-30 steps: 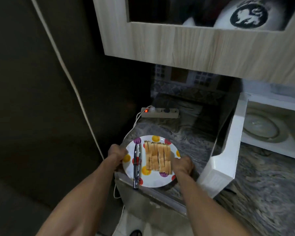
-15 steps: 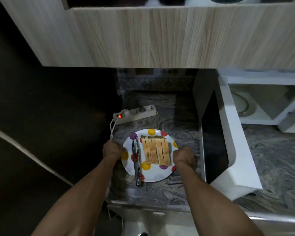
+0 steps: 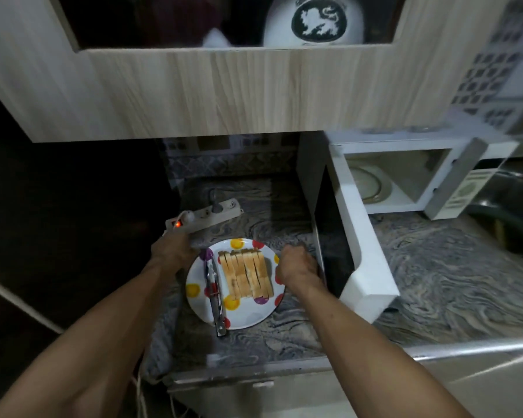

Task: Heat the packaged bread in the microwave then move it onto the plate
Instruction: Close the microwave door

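A white plate (image 3: 248, 312) with coloured dots rests on the marbled counter (image 3: 284, 336). A row of toasted bread slices (image 3: 246, 274) lies across it, with metal tongs (image 3: 214, 294) beside them on the left. My left hand (image 3: 172, 251) is at the plate's upper-left rim with curled fingers. My right hand (image 3: 296, 267) curls over the right rim. Both sets of fingertips are hidden. The white microwave (image 3: 411, 176) stands at the right with its door (image 3: 344, 236) swung open towards the plate and a bare glass turntable (image 3: 370, 185) inside.
A power strip (image 3: 207, 214) with a lit red switch lies just behind my left hand. A wooden wall cabinet (image 3: 194, 95) hangs low overhead, holding a white round object with a lion emblem (image 3: 314, 21). The counter's front edge (image 3: 254, 371) is close. It is dark to the left.
The plate, held over the counter's front edge a second ago, now sits further in on the counter. Both hands have shifted toward the plate's far side. My head moved.
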The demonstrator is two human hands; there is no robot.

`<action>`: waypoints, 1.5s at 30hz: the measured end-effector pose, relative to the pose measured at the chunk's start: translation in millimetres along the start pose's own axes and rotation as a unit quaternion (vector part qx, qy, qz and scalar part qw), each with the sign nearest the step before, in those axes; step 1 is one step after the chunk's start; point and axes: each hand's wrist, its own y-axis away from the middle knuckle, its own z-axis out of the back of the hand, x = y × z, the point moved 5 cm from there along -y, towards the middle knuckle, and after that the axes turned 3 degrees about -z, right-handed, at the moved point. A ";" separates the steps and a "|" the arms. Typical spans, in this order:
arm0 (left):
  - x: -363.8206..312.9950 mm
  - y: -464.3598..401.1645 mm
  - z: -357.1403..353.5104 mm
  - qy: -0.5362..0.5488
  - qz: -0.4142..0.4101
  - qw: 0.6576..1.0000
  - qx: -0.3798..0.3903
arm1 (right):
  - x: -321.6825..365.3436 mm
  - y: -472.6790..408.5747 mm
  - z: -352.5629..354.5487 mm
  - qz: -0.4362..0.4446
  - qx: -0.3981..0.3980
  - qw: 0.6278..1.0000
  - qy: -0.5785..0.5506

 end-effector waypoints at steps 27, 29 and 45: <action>-362.6 124.2 60.6 -0.139 -0.468 0.868 -0.090 | -177.7 146.9 121.5 -0.093 -0.171 0.978 0.077; -375.6 124.3 57.8 -0.149 -0.464 0.867 -0.102 | -197.9 137.5 128.6 -0.100 -0.181 0.976 0.073; -493.0 67.0 46.0 -0.190 -0.421 0.875 -0.145 | -325.4 -7.1 199.7 -0.098 -0.184 0.978 0.032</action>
